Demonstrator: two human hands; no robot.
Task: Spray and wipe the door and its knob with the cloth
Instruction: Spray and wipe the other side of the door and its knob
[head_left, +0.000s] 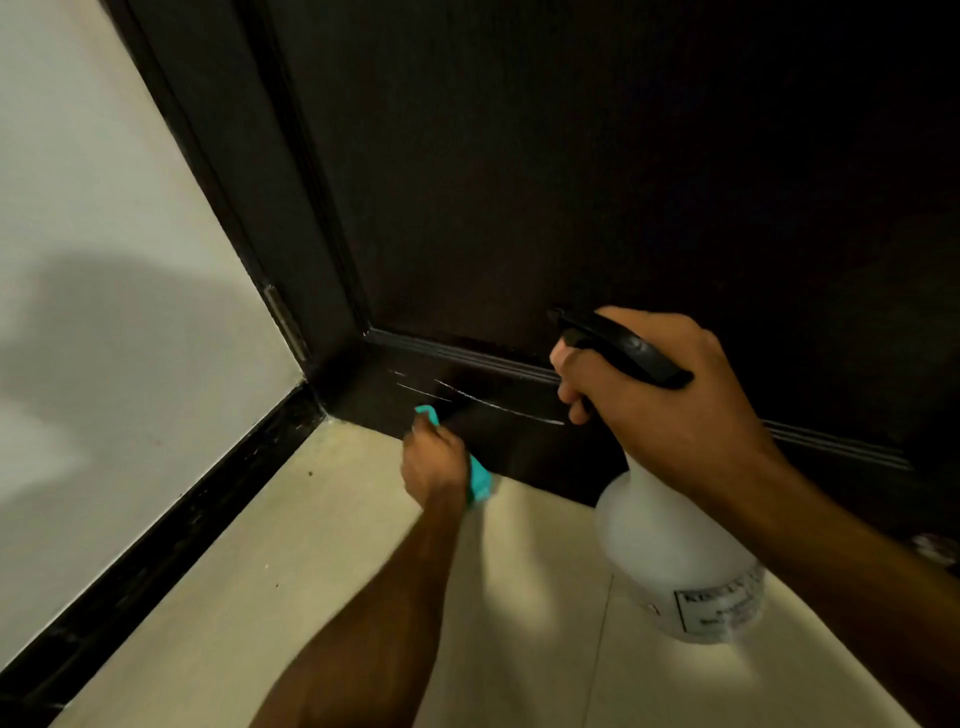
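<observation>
Gripping a teal cloth, the left hand has its fingers curled round the fabric down against the bottom rail of the dark door; the fingertips themselves are hidden behind the back of the hand, and only two bits of cloth peek out, one above the knuckles and one below them. Just beyond those fingers, thin white streaks cross the rail. The right hand is wrapped round the neck of a translucent spray bottle, its forefinger hooked at the trigger under the black spray head, whose nozzle points at the door. The bottle's label is too blurred to read. No knob falls within view; the door's right side sinks into darkness. Below the hands lies pale tiled floor, with a white wall at left.
</observation>
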